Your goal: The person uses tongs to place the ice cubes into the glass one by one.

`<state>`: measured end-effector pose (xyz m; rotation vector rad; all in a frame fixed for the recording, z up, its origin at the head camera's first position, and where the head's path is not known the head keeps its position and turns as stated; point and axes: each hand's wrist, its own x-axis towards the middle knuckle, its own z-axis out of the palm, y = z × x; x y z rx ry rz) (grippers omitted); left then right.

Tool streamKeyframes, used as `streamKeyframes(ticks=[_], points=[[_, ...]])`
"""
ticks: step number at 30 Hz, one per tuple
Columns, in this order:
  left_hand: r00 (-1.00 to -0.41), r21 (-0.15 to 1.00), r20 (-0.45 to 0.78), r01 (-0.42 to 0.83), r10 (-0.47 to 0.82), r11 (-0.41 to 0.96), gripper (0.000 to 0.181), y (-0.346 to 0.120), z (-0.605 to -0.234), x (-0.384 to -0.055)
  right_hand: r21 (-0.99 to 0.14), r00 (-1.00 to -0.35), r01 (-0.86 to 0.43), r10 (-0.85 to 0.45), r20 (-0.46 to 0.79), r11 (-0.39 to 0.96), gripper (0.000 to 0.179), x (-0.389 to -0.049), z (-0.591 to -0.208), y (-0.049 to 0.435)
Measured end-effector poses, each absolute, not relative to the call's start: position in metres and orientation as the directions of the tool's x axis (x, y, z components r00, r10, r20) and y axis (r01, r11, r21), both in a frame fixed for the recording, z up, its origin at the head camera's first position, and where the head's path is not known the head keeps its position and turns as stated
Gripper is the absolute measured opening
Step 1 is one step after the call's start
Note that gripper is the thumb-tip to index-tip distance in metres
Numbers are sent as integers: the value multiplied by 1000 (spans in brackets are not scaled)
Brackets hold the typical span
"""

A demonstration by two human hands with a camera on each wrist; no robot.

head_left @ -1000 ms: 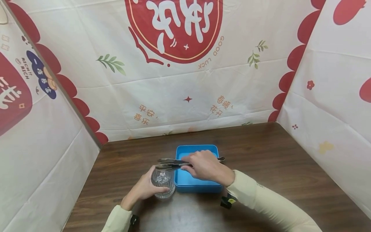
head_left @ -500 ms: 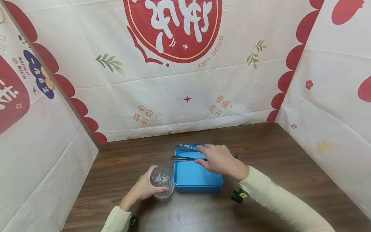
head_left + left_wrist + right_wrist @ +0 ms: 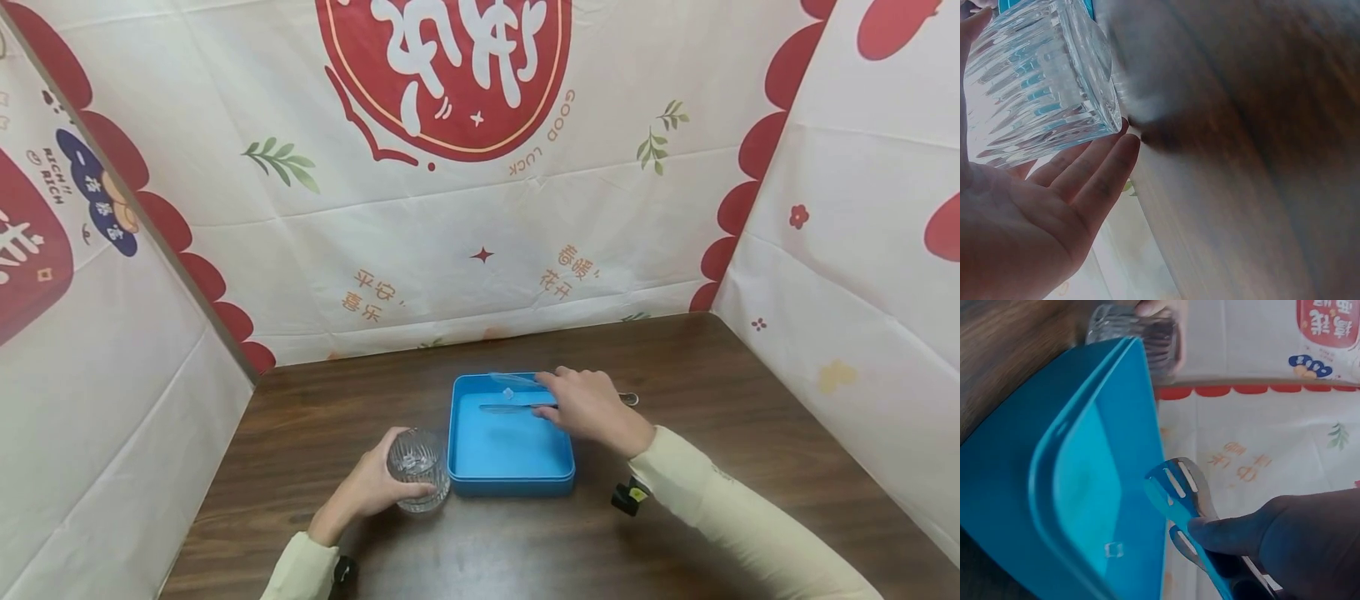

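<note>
My left hand (image 3: 367, 482) holds a clear ribbed drinking glass (image 3: 420, 467) upright, thumb on the near side. Clear pieces show inside the glass; in the left wrist view its ribbed wall (image 3: 1035, 87) lies close against the fingers. To the right stands a shallow blue box (image 3: 513, 485). Over its far right part my right hand (image 3: 588, 407) grips metal serving tongs (image 3: 1188, 487) with slotted ends, the two arms spread apart. Nothing shows between the tong ends. A small clear cube (image 3: 508, 392) lies in the box, also visible in the right wrist view.
The brown wooden table (image 3: 675, 358) extends around the box. A white printed cloth (image 3: 420, 233) walls in the back and both sides. The glass stands close beside the box's left wall.
My right hand has moved right with the tongs, from above the glass to over the box, and the tongs have spread. A clear cube now shows in the box. The left hand stays on the glass.
</note>
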<state>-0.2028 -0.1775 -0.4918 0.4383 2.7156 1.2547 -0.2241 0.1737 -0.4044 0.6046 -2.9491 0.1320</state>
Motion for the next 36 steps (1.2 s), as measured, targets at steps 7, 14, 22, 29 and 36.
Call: streamKeyframes(ticks=[7, 14, 22, 29, 36], points=[[-950, 758, 17, 215, 311, 616, 88, -178, -493, -202, 9, -931, -351, -350, 104, 936, 58, -236, -417, 171], [-948, 755, 10, 216, 318, 619, 88, -177, -493, -202, 56, -943, -321, -325, 71, 945, 55, -241, -425, 167], [-947, 763, 12, 217, 322, 609, 89, -178, -490, -202, 61, -949, -308, -311, 44, 949, 53, -243, -430, 162], [-947, 762, 2, 210, 323, 613, 88, -177, -491, -202, 69, -960, -277, -279, 16, 958, 53, -243, -430, 159], [-946, 767, 4, 211, 324, 606, 88, -179, -492, -203, 62, -976, -218, -218, -19, 974, 52, -239, -428, 157]])
